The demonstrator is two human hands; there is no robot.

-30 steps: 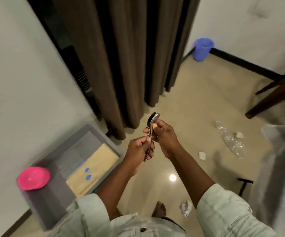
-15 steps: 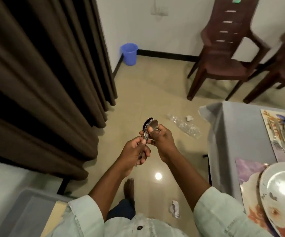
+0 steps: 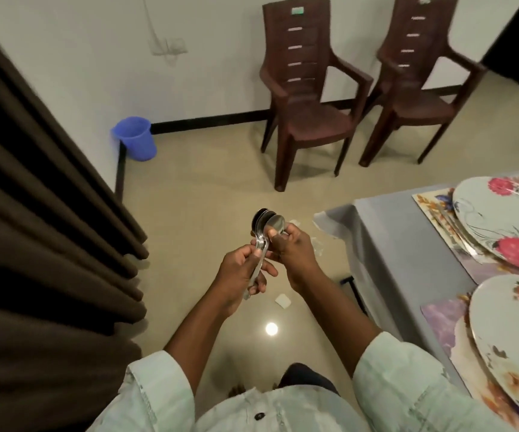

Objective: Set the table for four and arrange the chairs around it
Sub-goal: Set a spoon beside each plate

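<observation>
Spoons (image 3: pixel 266 226): a nested stack held out over the floor, ahead of the chest, not yet on the desk (image 3: pixel 386 244). Long axis runs from handles low and toward the person up to bowls high and away, tilted slightly rightward.

Left hand (image 3: pixel 242 275): grip closed around the handles, fingers curled, bearing the stack. Right hand (image 3: pixel 294 251): thumb and fingers pinch at the neck just under the bowls, the uppermost bowl fanned a little off the rest (likely peeling one spoon free, a judgement).

The desk lies to the right of both hands, its near-left corner just beyond the right hand, so the right hand is the nearer one for laying a spoon down. Two floral plates (image 3: pixel 501 226) sit on mats along the left edge; bare cloth shows between the edge and the mats.

Around: two brown chairs (image 3: pixel 308 98) against the far wall, well apart from the desk, not yet arranged. Blue bin (image 3: pixel 135 138) in the wall corner, dark curtain (image 3: pixel 40 213) at left, scraps of litter on the floor. Nothing stands between the hands and the desk corner.
</observation>
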